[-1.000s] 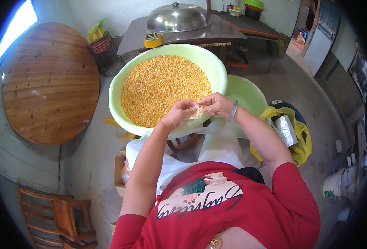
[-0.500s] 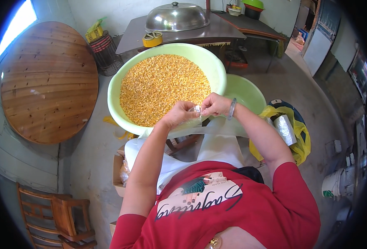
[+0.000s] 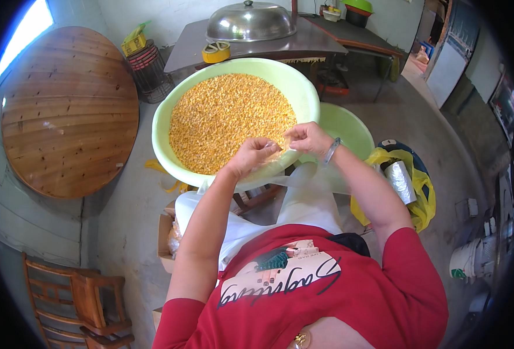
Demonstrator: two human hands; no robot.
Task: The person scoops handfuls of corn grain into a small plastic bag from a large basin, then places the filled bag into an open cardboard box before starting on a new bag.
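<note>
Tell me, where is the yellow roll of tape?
The yellow roll of tape sits on the grey table at the top of the head view, between the big green bowl and the shiny metal lid.

Thin, clear, glossy plastic bag (image 3: 303, 174) pinched between left hand (image 3: 252, 156) and right hand (image 3: 307, 137). Smooth pale-green plastic basin (image 3: 303, 93) heaped with matt, grainy yellow corn kernels (image 3: 228, 119). Polished, mirror-bright metal dome lid (image 3: 250, 22). Grained, dull wooden round tabletop (image 3: 65, 110). Worn wooden chair (image 3: 76, 302). Rough, matt concrete floor (image 3: 123, 209).
</note>
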